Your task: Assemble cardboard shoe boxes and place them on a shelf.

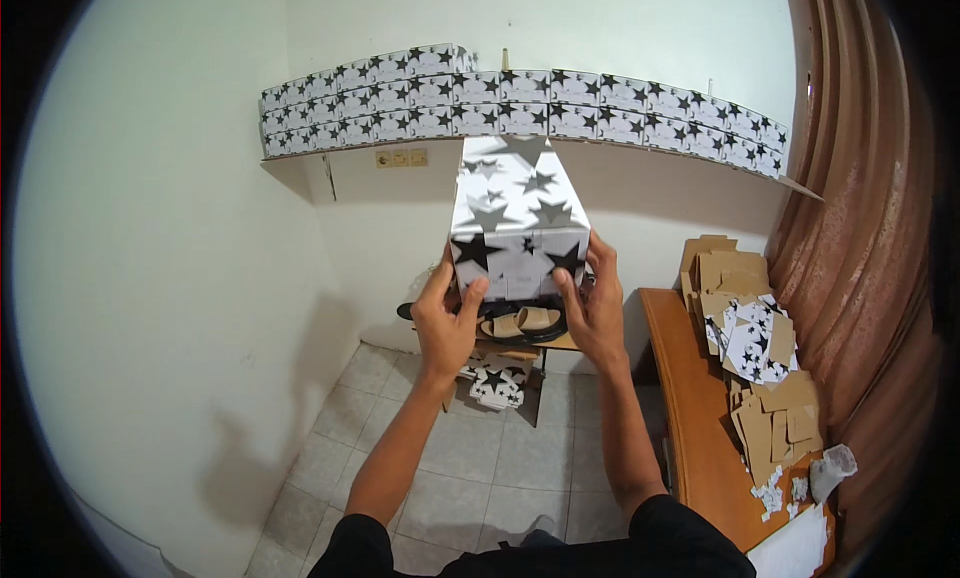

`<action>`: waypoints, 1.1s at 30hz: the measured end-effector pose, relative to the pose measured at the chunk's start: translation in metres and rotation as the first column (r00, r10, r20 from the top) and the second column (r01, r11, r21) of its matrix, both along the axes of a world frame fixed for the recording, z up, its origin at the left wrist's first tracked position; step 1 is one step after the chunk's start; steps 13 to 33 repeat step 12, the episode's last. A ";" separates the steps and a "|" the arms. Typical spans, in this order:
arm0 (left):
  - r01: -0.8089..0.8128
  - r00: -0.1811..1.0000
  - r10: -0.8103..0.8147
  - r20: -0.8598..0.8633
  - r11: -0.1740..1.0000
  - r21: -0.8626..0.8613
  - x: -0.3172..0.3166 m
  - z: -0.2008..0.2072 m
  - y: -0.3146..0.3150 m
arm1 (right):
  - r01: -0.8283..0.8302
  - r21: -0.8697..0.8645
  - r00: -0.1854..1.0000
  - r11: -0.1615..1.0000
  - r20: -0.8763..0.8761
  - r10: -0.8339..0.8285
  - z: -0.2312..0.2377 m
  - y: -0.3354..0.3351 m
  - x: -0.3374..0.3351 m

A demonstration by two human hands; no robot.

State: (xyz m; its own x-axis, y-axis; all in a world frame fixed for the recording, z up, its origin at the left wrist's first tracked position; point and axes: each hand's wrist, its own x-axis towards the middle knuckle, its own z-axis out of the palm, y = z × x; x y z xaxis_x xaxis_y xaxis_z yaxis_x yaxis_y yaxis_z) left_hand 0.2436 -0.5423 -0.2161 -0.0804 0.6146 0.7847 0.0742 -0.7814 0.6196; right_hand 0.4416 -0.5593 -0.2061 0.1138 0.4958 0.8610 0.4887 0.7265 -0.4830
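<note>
A white cardboard box (515, 193) printed with black and grey stars is held up in front of me, its near end facing me. My left hand (449, 323) grips its lower left corner, with the thumb on the near face. On the opposite side, my right hand (596, 308) holds the lower right corner in the same way. The box's far end reaches up to the shelf's lower edge in the picture. Below and behind the box, beige and black sandals (524, 324) lie on a small table, partly hidden by the box and hands.
Rows of matching star boxes (525, 103) fill a long wall shelf. A wooden desk (690, 418) at the right carries flattened cardboard (780, 428), star-printed sheets (752, 343), paper scraps (768, 495) and a clear plastic cup (833, 470). More star-printed cardboard (497, 386) sits under the small table.
</note>
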 end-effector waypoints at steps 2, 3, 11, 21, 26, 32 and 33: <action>-0.058 0.998 0.054 0.033 0.989 0.139 -0.004 0.025 0.024 | -0.109 0.073 0.993 0.991 -0.035 0.112 0.028 0.019 -0.009; 0.002 1.000 -0.005 0.031 0.994 0.109 -0.004 0.037 0.034 | -0.117 0.105 0.992 0.988 -0.034 0.121 0.037 0.032 -0.008; 0.026 1.000 -0.023 -0.018 0.989 0.149 -0.010 0.093 0.134 | -0.069 0.221 0.998 0.973 0.016 0.067 0.087 0.138 -0.007; 0.007 1.000 -0.002 -0.030 0.987 0.160 -0.011 0.098 0.148 | -0.097 0.202 0.995 0.975 -0.015 0.102 0.092 0.148 -0.008; 0.007 1.000 -0.002 -0.030 0.987 0.160 -0.011 0.098 0.148 | -0.097 0.202 0.995 0.975 -0.015 0.102 0.092 0.148 -0.008; 0.007 1.000 -0.002 -0.030 0.987 0.160 -0.011 0.098 0.148 | -0.097 0.202 0.995 0.975 -0.015 0.102 0.092 0.148 -0.008; 0.007 1.000 -0.002 -0.030 0.987 0.160 -0.011 0.098 0.148 | -0.097 0.202 0.995 0.975 -0.015 0.102 0.092 0.148 -0.008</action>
